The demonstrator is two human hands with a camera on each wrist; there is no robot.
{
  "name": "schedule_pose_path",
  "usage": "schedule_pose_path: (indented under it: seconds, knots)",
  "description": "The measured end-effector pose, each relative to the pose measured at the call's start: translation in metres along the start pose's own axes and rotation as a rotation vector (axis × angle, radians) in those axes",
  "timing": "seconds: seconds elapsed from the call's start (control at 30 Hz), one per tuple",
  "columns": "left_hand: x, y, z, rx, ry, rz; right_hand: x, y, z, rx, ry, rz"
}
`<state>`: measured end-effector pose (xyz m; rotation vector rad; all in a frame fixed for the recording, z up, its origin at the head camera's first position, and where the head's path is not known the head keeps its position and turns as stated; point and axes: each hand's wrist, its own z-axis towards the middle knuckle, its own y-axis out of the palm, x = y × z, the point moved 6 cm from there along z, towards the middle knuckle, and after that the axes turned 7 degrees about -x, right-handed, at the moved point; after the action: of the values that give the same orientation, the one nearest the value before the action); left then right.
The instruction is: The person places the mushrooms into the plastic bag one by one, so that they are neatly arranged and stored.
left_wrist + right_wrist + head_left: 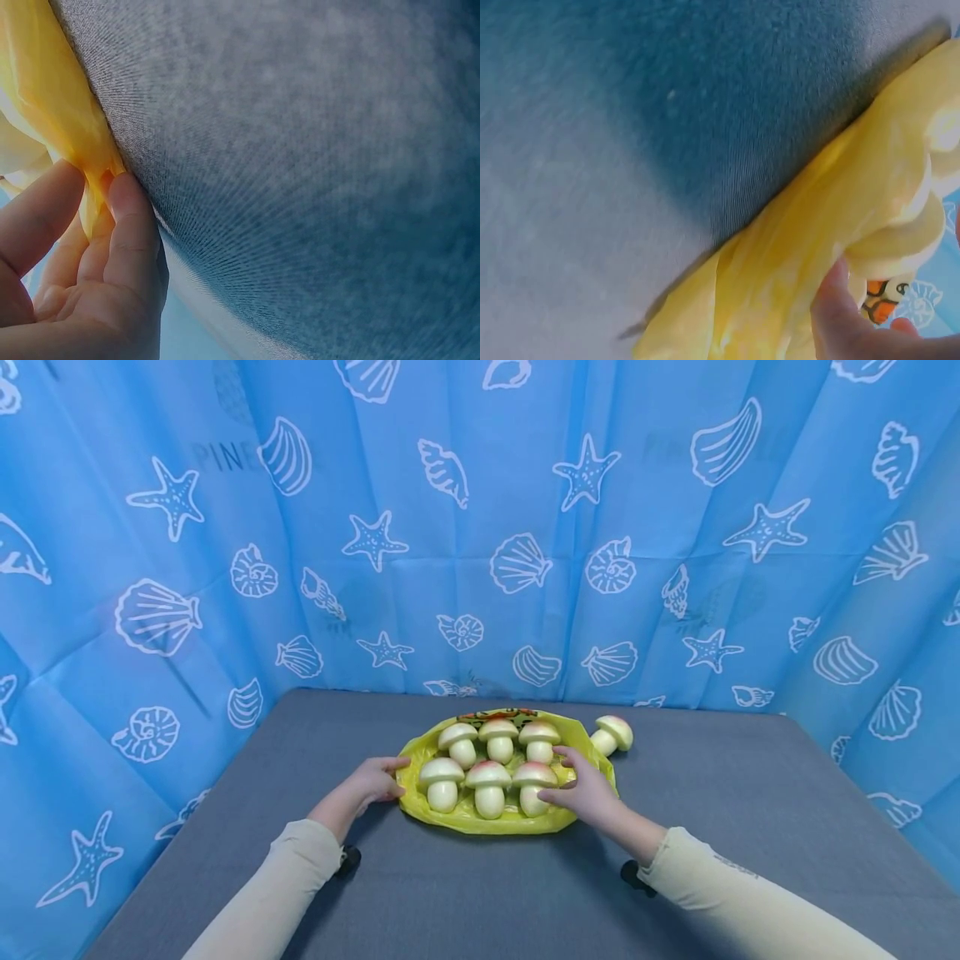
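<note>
A yellow plastic bag (480,824) lies spread with its mouth facing up, holding toy mushrooms (489,789) with pale stems and pinkish-white caps in two rows of three. At the bag's left end, my left hand (372,779) pinches a gathered bit of plastic; the left wrist view shows the thumb and fingers (131,232) around it. My right hand (590,793) reaches over the bag's right side, thumb and fingers spread apart beside the right-hand mushrooms. In the right wrist view, its thumb (836,300) is against the bag's edge near a mushroom (900,244).
Another mushroom (611,735) lies on its side outside the bag, at its back right. Everything rests on a grey cloth-covered table (720,802). A blue curtain (480,527) with white shell and starfish prints hangs behind and along the sides.
</note>
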<state>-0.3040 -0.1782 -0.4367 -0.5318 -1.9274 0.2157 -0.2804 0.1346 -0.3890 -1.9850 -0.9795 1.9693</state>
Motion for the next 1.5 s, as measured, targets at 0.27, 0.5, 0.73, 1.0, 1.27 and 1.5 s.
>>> schedule_pose_path:
  seconds: [0.27,0.5,0.73,1.0,1.27,1.5]
  knots:
    - [0.000,0.000,0.001,-0.005,-0.007,-0.005,0.000,-0.023,-0.007,0.058,0.015,0.010]
    - [0.000,-0.001,0.002,-0.004,-0.015,-0.009,-0.001,-0.041,-0.013,0.090,0.005,0.011]
    - [-0.001,-0.002,0.002,0.002,-0.034,-0.021,0.004,-0.058,-0.015,0.164,0.004,-0.012]
    - [0.001,-0.001,0.001,-0.010,-0.020,-0.011,0.014,-0.067,-0.014,0.229,0.010,-0.037]
    - [0.001,-0.001,0.001,-0.001,-0.015,-0.011,0.030,-0.075,-0.007,0.262,0.035,-0.066]
    - [-0.004,-0.002,0.005,0.003,-0.010,-0.024,0.046,-0.083,0.003,0.283,0.048,-0.083]
